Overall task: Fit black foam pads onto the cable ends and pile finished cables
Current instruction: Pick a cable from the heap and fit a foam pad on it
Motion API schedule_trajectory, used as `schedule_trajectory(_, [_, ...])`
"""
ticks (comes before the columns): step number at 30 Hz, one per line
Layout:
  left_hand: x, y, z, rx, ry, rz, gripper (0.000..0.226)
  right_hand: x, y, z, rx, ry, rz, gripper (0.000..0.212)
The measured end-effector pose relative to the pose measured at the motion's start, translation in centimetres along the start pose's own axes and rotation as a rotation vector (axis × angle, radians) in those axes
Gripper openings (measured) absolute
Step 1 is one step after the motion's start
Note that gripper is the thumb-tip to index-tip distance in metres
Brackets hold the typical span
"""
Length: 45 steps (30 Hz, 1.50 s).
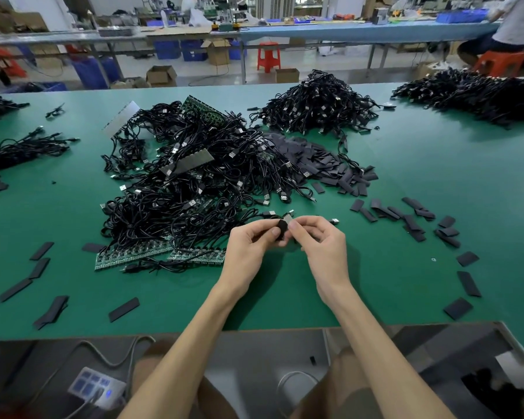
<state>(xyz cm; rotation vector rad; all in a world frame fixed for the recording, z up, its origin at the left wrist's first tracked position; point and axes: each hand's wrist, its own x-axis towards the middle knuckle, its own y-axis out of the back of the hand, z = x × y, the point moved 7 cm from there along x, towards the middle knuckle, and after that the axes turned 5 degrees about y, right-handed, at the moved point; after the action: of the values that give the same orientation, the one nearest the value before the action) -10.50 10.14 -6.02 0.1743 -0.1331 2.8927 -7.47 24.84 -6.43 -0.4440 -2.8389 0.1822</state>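
Note:
Both hands meet above the green table (406,164), just in front of a big tangle of black cables (194,182). My left hand (251,246) pinches a black foam pad (282,229) between thumb and fingers. My right hand (318,237) pinches the metal cable end (288,219) against that pad. The cable runs off to the left into the tangle. A heap of loose foam pads (324,164) lies behind my hands to the right, and another cable pile (318,104) rises further back.
Single foam pads (418,219) are scattered right of my hands and others (40,267) to the left. Green circuit boards (133,255) poke out under the tangle. More cable piles (478,95) sit at the far right and far left. The table's front edge is close to my body.

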Motion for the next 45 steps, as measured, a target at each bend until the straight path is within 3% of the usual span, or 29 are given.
schedule_trajectory(15, [0.0,-0.8,0.6,0.388,-0.054,-0.060,0.029,0.1,0.2,0.4,-0.053,-0.008,0.030,0.004])
schedule_trajectory(25, [-0.2,-0.7,0.6,0.330,-0.043,-0.070,0.020,0.0,-0.3,-0.2,-0.028,0.029,-0.020,0.006])
schedule_trajectory(31, [-0.1,-0.4,0.2,0.163,0.028,0.007,0.025,0.2,1.0,0.1,-0.053,0.021,0.107,0.011])
schedule_trajectory(34, [0.0,-0.2,0.0,0.134,0.032,0.037,0.025,0.2,0.8,0.1,-0.064,0.016,0.091,0.011])
schedule_trajectory(45, [-0.1,0.1,0.4,0.271,-0.052,0.079,0.029,0.1,0.8,0.1,0.006,-0.017,0.090,0.008])
